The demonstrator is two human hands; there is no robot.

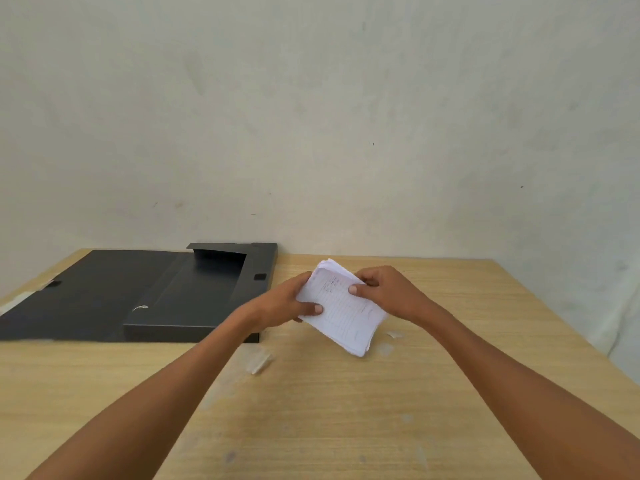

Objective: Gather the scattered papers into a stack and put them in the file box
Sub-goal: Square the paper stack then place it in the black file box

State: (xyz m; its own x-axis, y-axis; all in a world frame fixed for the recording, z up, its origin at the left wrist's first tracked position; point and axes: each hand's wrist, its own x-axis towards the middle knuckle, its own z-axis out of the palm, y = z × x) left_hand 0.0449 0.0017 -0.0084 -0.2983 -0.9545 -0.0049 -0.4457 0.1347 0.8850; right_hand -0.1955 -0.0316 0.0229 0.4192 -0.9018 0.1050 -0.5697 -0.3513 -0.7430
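The stack of papers [341,306] is held clear of the table [346,410], gripped on both sides: left hand [287,303] closed on its left edge, right hand [384,292] closed on the upper right, thumbs on top. Long axis runs diagonally, far-left to near-right. The file box [194,303] lies open just to the left of the hands, w/ its tray nearest the left hand; lid flap spread further left. The next move is judged to be a short carry leftward, w/ the stack turned to match the tray. No loose sheets are seen on the table.
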